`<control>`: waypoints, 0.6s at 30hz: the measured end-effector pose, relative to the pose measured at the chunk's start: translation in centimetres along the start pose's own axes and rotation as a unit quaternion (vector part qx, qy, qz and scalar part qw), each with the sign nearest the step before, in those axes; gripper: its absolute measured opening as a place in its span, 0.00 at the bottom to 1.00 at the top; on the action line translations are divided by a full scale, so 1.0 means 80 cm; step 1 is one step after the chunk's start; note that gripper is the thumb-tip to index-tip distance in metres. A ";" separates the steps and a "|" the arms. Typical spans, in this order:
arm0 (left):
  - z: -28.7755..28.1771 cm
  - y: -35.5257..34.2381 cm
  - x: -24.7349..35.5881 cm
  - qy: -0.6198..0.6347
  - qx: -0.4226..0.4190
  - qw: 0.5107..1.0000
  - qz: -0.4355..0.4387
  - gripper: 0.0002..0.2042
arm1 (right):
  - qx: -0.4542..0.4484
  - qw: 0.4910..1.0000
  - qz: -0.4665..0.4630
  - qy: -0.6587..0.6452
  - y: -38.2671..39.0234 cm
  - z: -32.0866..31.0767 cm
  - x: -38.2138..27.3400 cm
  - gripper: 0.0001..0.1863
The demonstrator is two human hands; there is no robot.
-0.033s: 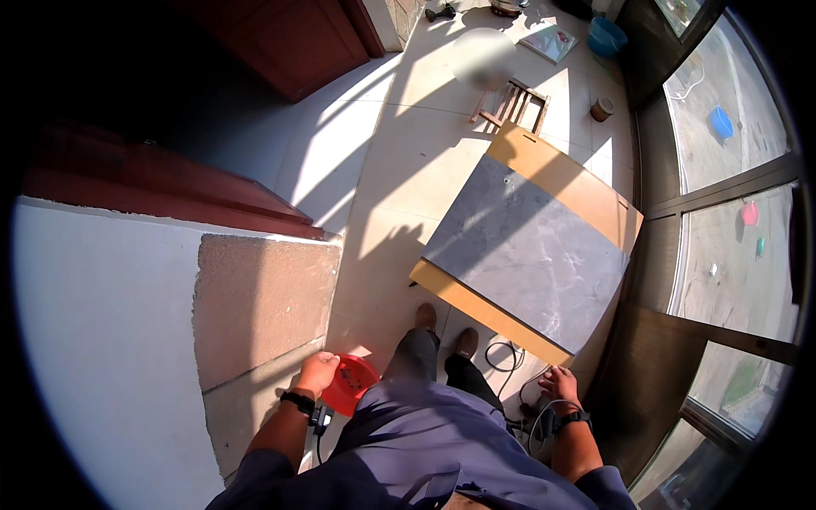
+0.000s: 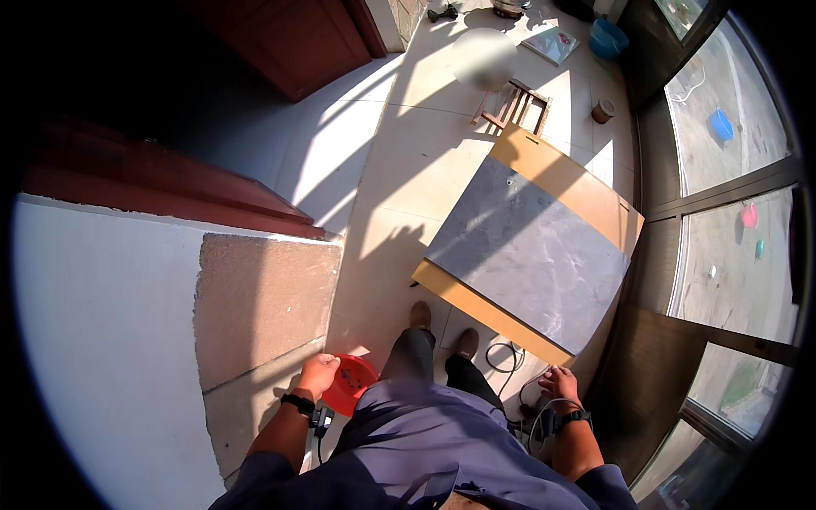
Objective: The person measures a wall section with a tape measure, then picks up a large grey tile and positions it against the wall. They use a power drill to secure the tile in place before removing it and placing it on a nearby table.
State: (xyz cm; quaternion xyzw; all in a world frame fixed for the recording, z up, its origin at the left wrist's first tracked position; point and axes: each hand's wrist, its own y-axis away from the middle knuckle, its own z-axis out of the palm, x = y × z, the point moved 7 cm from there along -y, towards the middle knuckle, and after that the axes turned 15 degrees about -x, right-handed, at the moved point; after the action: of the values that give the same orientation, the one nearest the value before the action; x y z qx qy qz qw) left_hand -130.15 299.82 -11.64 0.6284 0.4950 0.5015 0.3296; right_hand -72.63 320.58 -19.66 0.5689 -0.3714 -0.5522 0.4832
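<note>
A red plastic basin hangs beside my left leg, with several small dark bits or holes showing inside it. My left hand is closed on its rim. Low on the right, my right hand has its fingers loosely apart and nothing visible in them. It is close to the near corner of a wooden table topped by a grey marble-patterned sheet; whether the fingers touch that corner I cannot tell. Both wrists wear black straps, with cables running from them.
Black cable lies coiled on the tiled floor by my feet. Behind the table stand a small wooden stool, a brown pot and a blue basin. A white wall borders the left, glazed doors the right.
</note>
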 end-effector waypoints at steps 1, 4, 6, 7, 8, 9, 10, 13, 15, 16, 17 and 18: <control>-0.004 -0.004 -0.003 0.021 -0.009 1.000 0.004 0.14 | -0.004 1.000 0.000 0.004 -0.009 0.002 -0.001 0.23; -0.027 -0.013 -0.002 0.054 -0.049 0.997 0.000 0.12 | -0.009 1.000 -0.013 0.019 -0.013 0.048 -0.029 0.22; -0.060 -0.041 -0.002 0.103 -0.063 0.992 0.030 0.14 | -0.012 0.998 -0.051 0.026 -0.019 0.115 -0.083 0.21; -0.085 -0.061 0.003 0.125 -0.071 0.988 0.048 0.15 | -0.016 0.998 -0.065 0.020 -0.024 0.148 -0.103 0.22; -0.108 -0.073 0.023 0.071 -0.029 0.994 0.081 0.16 | -0.026 0.996 -0.085 0.021 -0.026 0.178 -0.127 0.22; -0.127 -0.085 0.038 0.084 -0.044 0.992 0.084 0.17 | -0.038 0.993 -0.107 0.020 -0.029 0.212 -0.153 0.22; -0.151 -0.099 0.063 0.077 -0.044 0.990 0.113 0.17 | -0.052 0.990 -0.134 0.011 -0.033 0.248 -0.181 0.22; -0.221 -0.132 0.131 -0.012 -0.041 0.985 0.165 0.18 | -0.083 0.978 -0.193 0.002 -0.009 0.373 -0.266 0.23; -0.250 -0.133 0.215 -0.044 -0.067 0.978 0.193 0.18 | -0.118 0.968 -0.221 0.022 0.001 0.435 -0.311 0.23; -0.262 -0.144 0.244 -0.066 -0.069 0.971 0.217 0.18 | -0.150 0.958 -0.236 0.062 0.011 0.467 -0.333 0.23; -0.274 -0.155 0.272 -0.085 -0.067 0.964 0.242 0.18 | -0.185 0.944 -0.251 0.106 0.021 0.498 -0.355 0.24; -0.279 -0.161 0.307 -0.095 -0.077 0.962 0.245 0.19 | -0.206 0.939 -0.250 0.114 0.028 0.517 -0.370 0.24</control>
State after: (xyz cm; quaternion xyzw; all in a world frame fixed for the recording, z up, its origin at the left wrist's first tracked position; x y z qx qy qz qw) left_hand -155.07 325.11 -9.64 0.7479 0.2523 0.5411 0.2900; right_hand -116.62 342.54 -6.31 0.5905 -0.0381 -0.6512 0.4752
